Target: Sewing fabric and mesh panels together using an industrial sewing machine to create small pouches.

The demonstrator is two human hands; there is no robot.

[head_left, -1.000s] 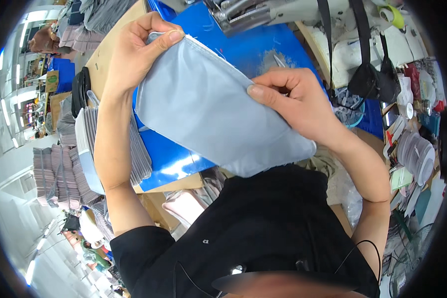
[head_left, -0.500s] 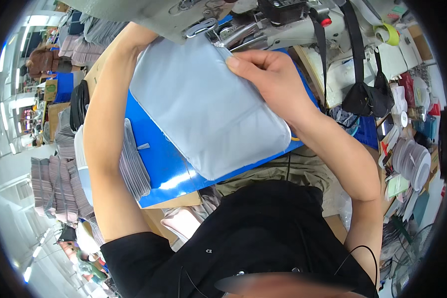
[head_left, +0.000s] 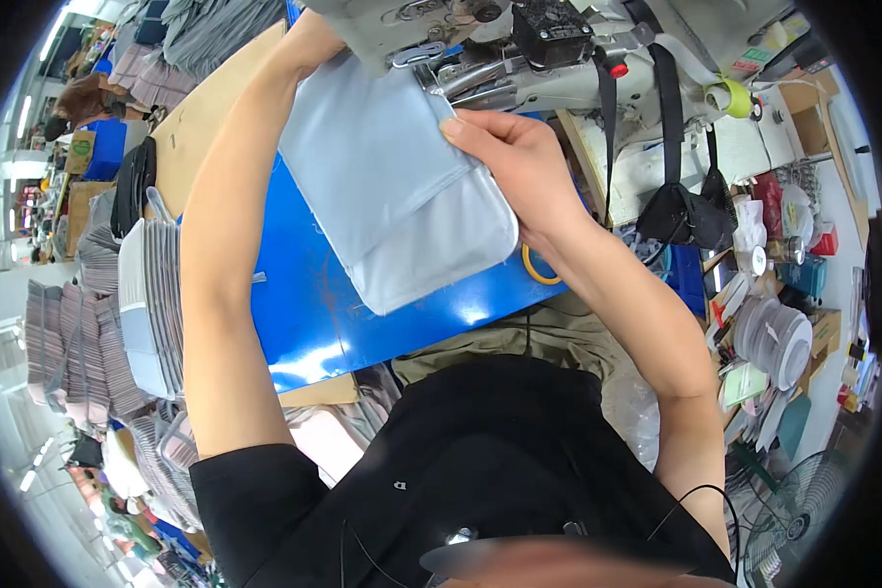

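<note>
A light grey-blue fabric piece (head_left: pixel 392 186) with rounded corners lies on the blue work surface (head_left: pixel 309 318), its far end under the sewing machine (head_left: pixel 382 34). An upper layer ends in a slanting edge, with a paler layer showing below it. My right hand (head_left: pixel 524 162) pinches the fabric's right edge between thumb and fingers, just nearer than the presser foot. My left hand (head_left: pixel 318 39) is at the fabric's far left edge; the machine head hides its fingers. Beside my right wrist, a yellow ring-shaped handle (head_left: pixel 539 267) rests on the blue surface.
Stacked grey fabric pieces (head_left: pixel 152 304) stand left of my left forearm, with tied bundles (head_left: pixel 73 348) beyond. Black straps and a black pouch (head_left: pixel 686 211) hang at the machine's right. White reels (head_left: pixel 774 338) and a fan (head_left: pixel 799 524) are farther right.
The fabric has moved farther in toward the machine, and its near end sits higher. The slanting edge of its upper layer now shows. My right hand still pinches the right edge.
</note>
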